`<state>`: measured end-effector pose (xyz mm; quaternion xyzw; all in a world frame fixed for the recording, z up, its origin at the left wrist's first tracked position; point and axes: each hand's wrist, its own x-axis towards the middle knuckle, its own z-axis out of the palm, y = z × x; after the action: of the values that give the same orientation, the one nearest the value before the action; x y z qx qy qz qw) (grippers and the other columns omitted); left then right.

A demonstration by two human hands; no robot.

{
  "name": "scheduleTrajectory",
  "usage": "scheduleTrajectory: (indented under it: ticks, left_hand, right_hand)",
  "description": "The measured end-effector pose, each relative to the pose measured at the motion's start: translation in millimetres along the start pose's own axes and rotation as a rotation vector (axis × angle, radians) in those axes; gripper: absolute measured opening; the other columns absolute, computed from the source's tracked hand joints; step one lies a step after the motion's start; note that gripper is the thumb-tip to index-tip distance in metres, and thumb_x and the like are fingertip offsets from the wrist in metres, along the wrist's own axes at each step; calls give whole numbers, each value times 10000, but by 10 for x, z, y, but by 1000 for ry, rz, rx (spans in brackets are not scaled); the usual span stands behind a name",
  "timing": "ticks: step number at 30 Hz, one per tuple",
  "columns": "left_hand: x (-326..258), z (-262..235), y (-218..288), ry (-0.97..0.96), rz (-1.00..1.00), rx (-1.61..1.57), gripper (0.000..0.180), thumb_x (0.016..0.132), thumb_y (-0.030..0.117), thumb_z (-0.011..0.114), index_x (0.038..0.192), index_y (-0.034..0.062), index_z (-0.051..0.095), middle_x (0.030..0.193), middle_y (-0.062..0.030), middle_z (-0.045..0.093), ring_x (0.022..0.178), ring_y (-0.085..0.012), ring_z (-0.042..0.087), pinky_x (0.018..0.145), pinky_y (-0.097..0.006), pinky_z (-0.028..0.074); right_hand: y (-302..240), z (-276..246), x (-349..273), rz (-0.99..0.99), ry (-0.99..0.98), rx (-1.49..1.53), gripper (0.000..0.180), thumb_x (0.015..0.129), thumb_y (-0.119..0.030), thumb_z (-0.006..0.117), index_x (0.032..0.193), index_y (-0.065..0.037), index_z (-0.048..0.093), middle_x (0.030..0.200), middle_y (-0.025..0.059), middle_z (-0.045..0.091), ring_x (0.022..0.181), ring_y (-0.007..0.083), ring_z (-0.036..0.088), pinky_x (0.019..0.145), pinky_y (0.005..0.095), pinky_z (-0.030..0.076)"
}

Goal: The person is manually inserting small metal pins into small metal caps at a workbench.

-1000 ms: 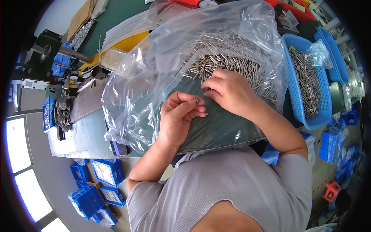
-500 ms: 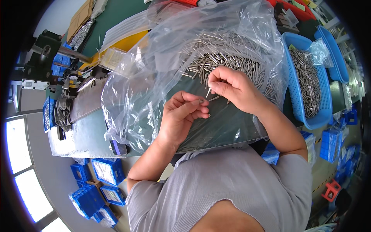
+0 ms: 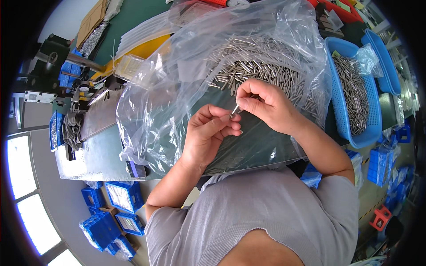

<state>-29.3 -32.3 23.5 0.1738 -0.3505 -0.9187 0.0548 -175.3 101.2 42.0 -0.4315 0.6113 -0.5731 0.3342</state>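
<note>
My left hand [image 3: 207, 133] is closed, its thumb and forefinger pinching a small metal part with a round end [image 3: 231, 116]. Between the thumb and fingertips of my right hand [image 3: 266, 105] is a thin metal pin [image 3: 235, 109], tilted downward. The pin's lower tip meets the round end at my left fingertips; whether it goes inside I cannot tell. Just beyond my right hand lies a heap of slim metal pins [image 3: 248, 73], partly under a clear plastic bag [image 3: 177, 57] spread over the green tabletop.
To the right stands a blue perforated basket [image 3: 377, 119] of similar metal pieces, with a small plastic bag [image 3: 368, 60] on it. A dark bench device [image 3: 53, 57] with a metal shaft is at the left. Blue crates [image 3: 100, 228] sit on the floor below.
My right hand has shifted slightly left and down, bringing the pin's tip to the small part in my left hand. My left hand has hardly moved.
</note>
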Motion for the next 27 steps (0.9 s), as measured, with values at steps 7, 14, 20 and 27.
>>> scheduleTrajectory:
  ticks: [7,14,20,27]
  left_hand:
    - [-6,-29,-11,-14,11,-3,54,895,2,514,935,-25,538,922,-187,642,796,-238,658,737,-353,554]
    - [3,-53,-25,4,16,39,45,895,1,515,926,-26,531,913,-187,641,788,-241,660,734,-352,556]
    - [20,-21,-21,3,10,51,36,893,0,513,916,-23,530,913,-184,641,779,-235,658,730,-349,555]
    - [3,-24,-17,6,56,-11,49,872,-16,502,910,-16,534,923,-187,636,768,-233,651,726,-346,552]
  right_hand:
    - [32,79,8,-49,-18,-86,78,877,-80,602,846,-12,581,804,3,549,743,77,535,681,225,439]
    - [72,71,1,54,-52,-12,52,856,-58,619,847,-8,608,806,14,553,754,82,552,679,227,448]
    - [94,32,2,10,-34,-69,73,866,-89,614,846,-21,598,783,-5,540,747,74,540,678,213,435]
    - [30,-234,58,203,63,912,219,917,-246,487,855,-38,523,709,22,489,535,71,417,449,200,343]
